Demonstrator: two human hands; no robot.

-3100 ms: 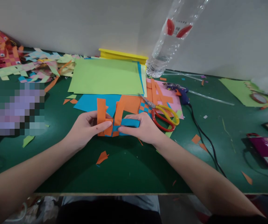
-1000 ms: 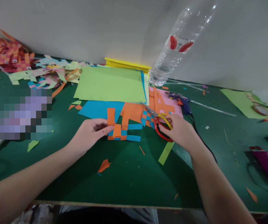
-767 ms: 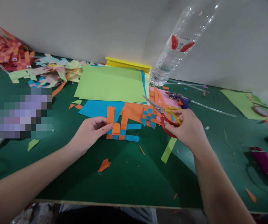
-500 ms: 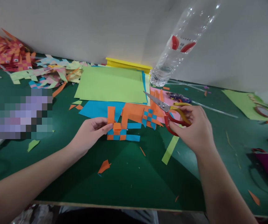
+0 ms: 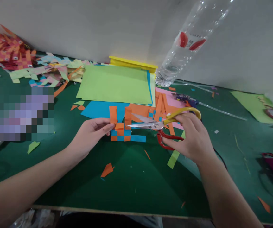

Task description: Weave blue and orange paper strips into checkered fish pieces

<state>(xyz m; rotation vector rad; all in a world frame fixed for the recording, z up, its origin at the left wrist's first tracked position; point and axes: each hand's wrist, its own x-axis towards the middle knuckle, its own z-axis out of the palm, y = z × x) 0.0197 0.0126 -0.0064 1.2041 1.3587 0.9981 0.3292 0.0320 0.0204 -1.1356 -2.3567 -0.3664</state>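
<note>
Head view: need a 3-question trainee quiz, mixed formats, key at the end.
1. Multiple choice: what does the right hand hold?
A) clear bottle
B) scissors
C) green paper strip

2. True or false: the scissors are fully shut.

3. Fill in: the thumb and fingers of the ____ hand pinch the orange-and-blue woven paper.

Key:
1. B
2. False; the scissors are open
3. left, as in left hand

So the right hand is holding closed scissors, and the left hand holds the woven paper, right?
Not quite: the head view shows the scissors open, not closed. The right hand does hold them, and the left hand does hold the woven paper.
</note>
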